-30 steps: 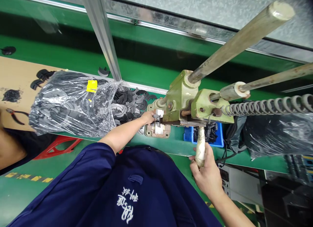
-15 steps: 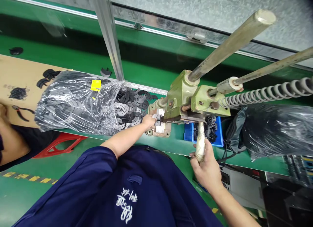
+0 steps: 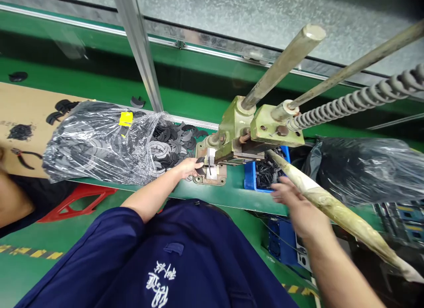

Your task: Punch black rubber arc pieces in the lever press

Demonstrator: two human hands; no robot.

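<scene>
My left hand point(image 3: 189, 167) pinches a black curved plastic piece point(image 3: 200, 166) at the left side of the press base point(image 3: 218, 180). A thin black strip stands beside that piece, on the pale block of the base. Above and to the right is the green hand press point(image 3: 232, 127), its head raised over the base. My right hand point(image 3: 300, 206) is blurred, fingers stretched out with nothing seen in them. It is off the press's long wrapped lever point(image 3: 334, 206), beside it and near the blue bin point(image 3: 250, 175) of small black parts.
A clear plastic bag point(image 3: 96, 140) spills black curved pieces point(image 3: 165, 144) left of the press. Pliers point(image 3: 24, 157) lie on cardboard near another person's arm point(image 3: 13, 197). A dark bag point(image 3: 374, 166) is at right. A metal post point(image 3: 139, 51) rises behind the bench.
My right hand has let go of the lever, which now swings out toward the lower right. My left hand has drawn slightly left, with the black curved piece now showing in its fingers.
</scene>
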